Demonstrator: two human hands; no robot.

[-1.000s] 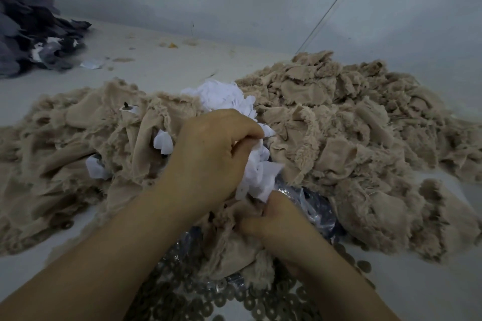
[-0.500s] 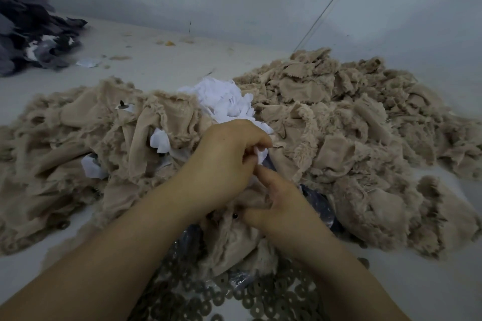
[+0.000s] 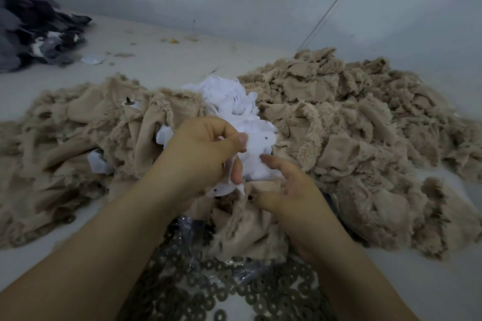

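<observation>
Spreading to both sides of the grip, heaps of tan plush fabric [image 3: 352, 122] cover much of the pale table [image 3: 156, 60]. Far left beyond the grip lies a dark fabric pile [image 3: 28, 31]. Directly below the hands sits a clear bag of grey washers [image 3: 234, 294]. Just behind the grip: a mound of white scraps [image 3: 224, 96]. Left hand [image 3: 198, 159] is closed, thumb and fingers pinching a white cut piece [image 3: 258, 148] with small dark dots. Right hand [image 3: 294, 195] clasps a tan plush piece [image 3: 242, 227] under its thumb, index fingertip touching the white cut piece.
</observation>
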